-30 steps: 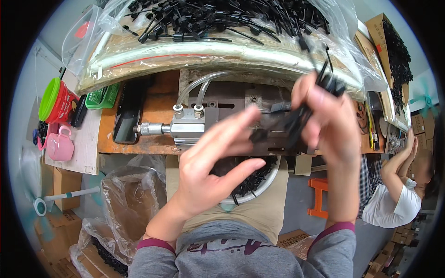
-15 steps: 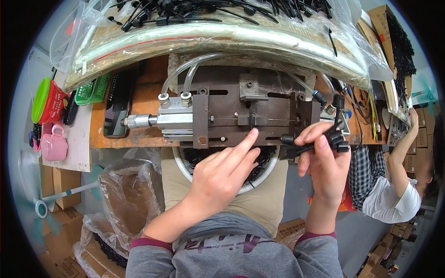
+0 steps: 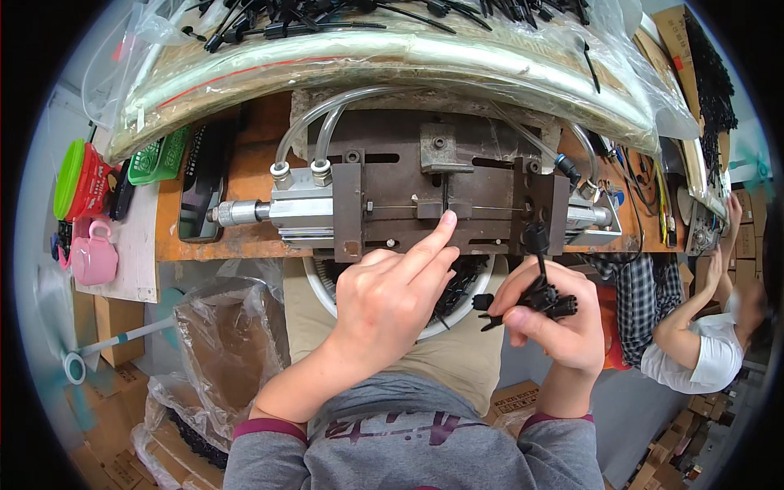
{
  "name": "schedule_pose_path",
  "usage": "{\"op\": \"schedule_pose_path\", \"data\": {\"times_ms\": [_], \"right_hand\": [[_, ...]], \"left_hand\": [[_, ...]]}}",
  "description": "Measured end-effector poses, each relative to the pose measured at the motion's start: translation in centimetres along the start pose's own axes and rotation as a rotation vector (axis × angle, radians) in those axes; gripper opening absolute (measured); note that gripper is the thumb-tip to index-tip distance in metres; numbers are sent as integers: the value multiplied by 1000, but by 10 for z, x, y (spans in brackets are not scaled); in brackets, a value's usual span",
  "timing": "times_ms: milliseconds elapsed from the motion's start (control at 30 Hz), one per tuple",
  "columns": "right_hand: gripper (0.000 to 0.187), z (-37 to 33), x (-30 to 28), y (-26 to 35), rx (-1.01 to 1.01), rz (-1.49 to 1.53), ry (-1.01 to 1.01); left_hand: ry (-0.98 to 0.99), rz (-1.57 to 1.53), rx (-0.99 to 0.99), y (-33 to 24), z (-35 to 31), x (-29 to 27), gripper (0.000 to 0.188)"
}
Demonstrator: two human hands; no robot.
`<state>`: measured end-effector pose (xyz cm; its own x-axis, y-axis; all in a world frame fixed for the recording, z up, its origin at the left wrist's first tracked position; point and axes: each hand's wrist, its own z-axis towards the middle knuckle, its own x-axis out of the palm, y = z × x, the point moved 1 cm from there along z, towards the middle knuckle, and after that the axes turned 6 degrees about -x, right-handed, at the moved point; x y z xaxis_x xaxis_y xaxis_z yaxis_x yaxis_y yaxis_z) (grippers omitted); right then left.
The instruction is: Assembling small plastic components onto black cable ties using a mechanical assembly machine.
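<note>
My left hand (image 3: 384, 298) points its index finger at the small metal jaws (image 3: 433, 210) in the middle of a brown metal fixture (image 3: 392, 184). The fingertip rests on or just at the near edge of the jaws, and the hand holds nothing. A thin black strip (image 3: 445, 189) stands in the jaws, running back toward a metal block (image 3: 441, 151). Closed around several black plastic cable ties (image 3: 539, 298) with thick clip heads is my right hand (image 3: 567, 327), just in front of the fixture's right end. The fingers hide part of the bunch.
Air cylinders (image 3: 302, 211) with clear hoses (image 3: 314, 114) flank the fixture. Behind, a plastic-covered tray (image 3: 392, 69) bears many cable ties. A white-rimmed basket (image 3: 322, 290) of black parts sits at my lap. Pink cup (image 3: 94, 255) at left; another person (image 3: 694, 343) at right.
My right hand has moved left and nearer to me with the cable ties, turning them. My left index finger stays at the jaws. The other person's hands have come closer together.
</note>
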<state>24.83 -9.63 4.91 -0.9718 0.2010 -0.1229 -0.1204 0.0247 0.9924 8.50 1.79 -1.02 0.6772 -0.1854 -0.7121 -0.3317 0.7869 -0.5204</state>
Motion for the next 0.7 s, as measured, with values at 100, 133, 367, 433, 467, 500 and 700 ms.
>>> {"op": "schedule_pose_path", "data": {"times_ms": [100,133,367,433,467,500,700], "right_hand": [[12,0,-4,-3,3,-14,103],[12,0,-5,-3,6,-6,129],[16,0,0,-13,28,-42,291],[21,0,6,-17,-105,-113,337],[20,0,7,-17,-92,-97,368],[19,1,7,-17,-80,-79,398],[7,-9,-7,-26,90,274,84]], "left_hand": [[29,-13,-30,-1,1,-3,25],[39,-35,-29,0,2,-4,27],[316,-1199,-611,-13,7,-29,37],[497,-1407,-710,-11,10,-34,34],[508,-1360,-724,-11,12,-39,31],[455,-1323,-654,-8,11,-44,29],[33,-1065,-447,-8,1,-64,35]]}}
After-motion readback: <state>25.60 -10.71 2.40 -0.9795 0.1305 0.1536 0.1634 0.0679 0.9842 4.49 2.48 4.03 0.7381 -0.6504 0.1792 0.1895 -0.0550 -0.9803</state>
